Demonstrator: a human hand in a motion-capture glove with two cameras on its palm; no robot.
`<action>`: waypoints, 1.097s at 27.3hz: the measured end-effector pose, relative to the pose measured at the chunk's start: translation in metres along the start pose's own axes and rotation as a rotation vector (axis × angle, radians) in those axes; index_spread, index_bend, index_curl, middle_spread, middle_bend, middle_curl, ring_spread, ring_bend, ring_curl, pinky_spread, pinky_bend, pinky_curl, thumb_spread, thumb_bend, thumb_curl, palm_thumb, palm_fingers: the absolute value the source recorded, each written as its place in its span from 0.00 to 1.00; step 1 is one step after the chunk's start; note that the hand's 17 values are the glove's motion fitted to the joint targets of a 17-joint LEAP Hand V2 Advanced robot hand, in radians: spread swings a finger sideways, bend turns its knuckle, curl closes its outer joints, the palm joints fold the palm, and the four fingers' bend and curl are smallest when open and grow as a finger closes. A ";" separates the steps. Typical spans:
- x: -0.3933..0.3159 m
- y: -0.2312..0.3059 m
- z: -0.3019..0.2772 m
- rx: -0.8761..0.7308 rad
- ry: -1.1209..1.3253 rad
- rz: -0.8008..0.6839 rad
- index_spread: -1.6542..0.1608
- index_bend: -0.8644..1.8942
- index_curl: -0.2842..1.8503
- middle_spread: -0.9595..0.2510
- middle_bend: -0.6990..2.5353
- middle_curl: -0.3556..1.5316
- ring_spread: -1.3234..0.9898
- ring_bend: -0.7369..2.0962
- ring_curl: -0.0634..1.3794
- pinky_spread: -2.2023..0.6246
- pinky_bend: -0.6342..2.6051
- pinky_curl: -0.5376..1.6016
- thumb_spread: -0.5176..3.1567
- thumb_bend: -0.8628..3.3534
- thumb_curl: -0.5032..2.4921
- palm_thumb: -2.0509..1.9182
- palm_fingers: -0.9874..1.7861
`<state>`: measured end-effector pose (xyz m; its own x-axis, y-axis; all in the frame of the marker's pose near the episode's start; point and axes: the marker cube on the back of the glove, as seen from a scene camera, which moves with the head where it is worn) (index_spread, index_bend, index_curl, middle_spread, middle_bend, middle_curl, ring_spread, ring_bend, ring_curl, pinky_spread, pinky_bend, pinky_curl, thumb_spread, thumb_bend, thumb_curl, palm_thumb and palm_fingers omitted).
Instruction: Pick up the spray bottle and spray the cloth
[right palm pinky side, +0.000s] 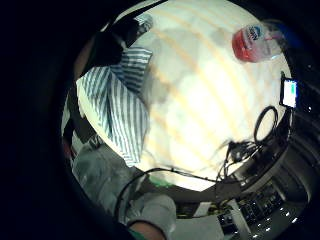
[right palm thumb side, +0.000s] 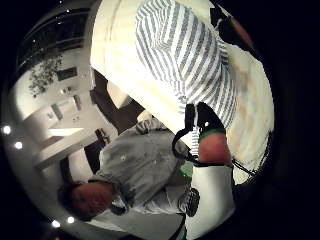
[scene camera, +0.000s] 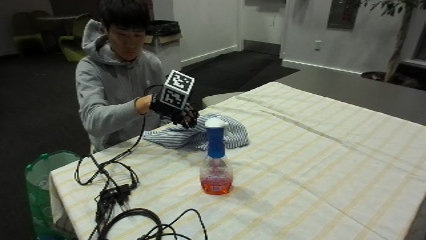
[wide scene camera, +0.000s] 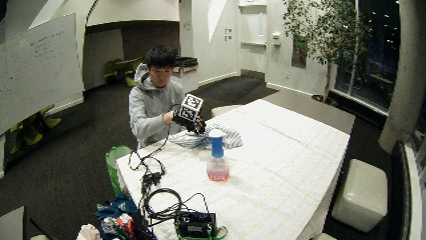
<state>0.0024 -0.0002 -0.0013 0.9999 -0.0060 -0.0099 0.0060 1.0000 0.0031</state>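
Note:
The spray bottle stands upright on the striped tablecloth; it has a white cap, a blue neck and orange-red liquid in its base. Just behind it lies the crumpled blue-and-white striped cloth. My gloved right hand hovers over the cloth's far edge, to the left of the bottle's cap, fingers hanging loosely and holding nothing. In the little finger side view the cloth lies beside the dark fingers and the bottle stands well off across the table. The cloth also fills much of the thumb side view.
Black cables trail over the table's near left corner, with a coil and a small lit screen near the edge. A green bin stands beside the table. A black box sits at the near end.

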 end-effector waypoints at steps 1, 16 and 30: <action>0.001 0.000 0.000 0.001 0.004 -0.002 0.83 0.39 0.16 0.78 0.32 0.24 0.57 0.38 0.11 0.80 0.29 0.28 0.24 0.30 0.21 0.67 0.63; -0.008 0.010 -0.007 0.129 -0.002 -0.034 0.76 0.37 0.24 0.77 0.31 0.32 0.56 0.38 0.21 0.82 0.29 0.35 0.37 0.28 0.26 0.70 0.61; 0.003 0.043 -0.014 0.506 -0.074 -0.095 0.75 0.35 0.25 0.77 0.30 0.35 0.56 0.38 0.24 0.83 0.30 0.39 0.39 0.25 0.29 0.71 0.56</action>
<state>0.0056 0.0432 -0.0153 0.9927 -0.1151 0.0372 0.0823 0.8684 0.4890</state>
